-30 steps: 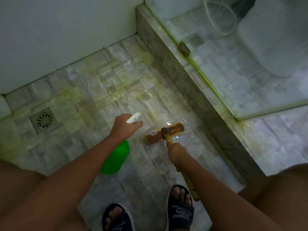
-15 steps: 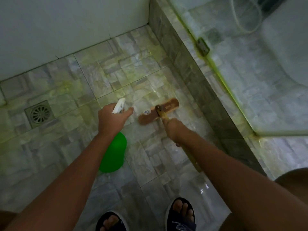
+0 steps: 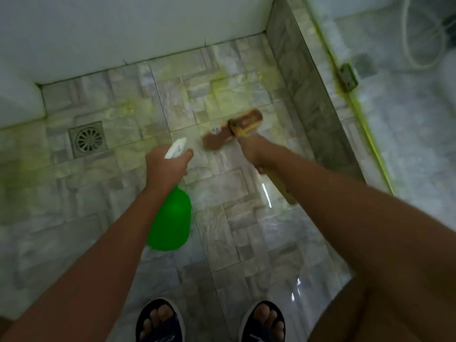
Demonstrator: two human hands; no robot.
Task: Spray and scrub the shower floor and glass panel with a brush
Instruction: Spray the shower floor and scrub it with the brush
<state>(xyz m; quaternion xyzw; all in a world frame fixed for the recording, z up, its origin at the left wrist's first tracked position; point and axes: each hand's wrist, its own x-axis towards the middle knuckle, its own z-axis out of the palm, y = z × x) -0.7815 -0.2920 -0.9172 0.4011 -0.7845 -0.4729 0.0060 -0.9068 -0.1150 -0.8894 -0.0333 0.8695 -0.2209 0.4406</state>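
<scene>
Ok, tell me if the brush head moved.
Yes. The brush head has slid forward toward the back wall, now about level with the floor drain.

One view only — a wide-angle camera on the person's head, looking steeply down and forward at the floor (image 3: 123, 198). The drain (image 3: 87, 139) gives the bearings: walls bound the frame above and left of it, the glass panel (image 3: 407, 134) runs down the frame's right side, and the person's sandalled feet sit at the bottom edge — both forearms reach up from there, close to the lens.
</scene>
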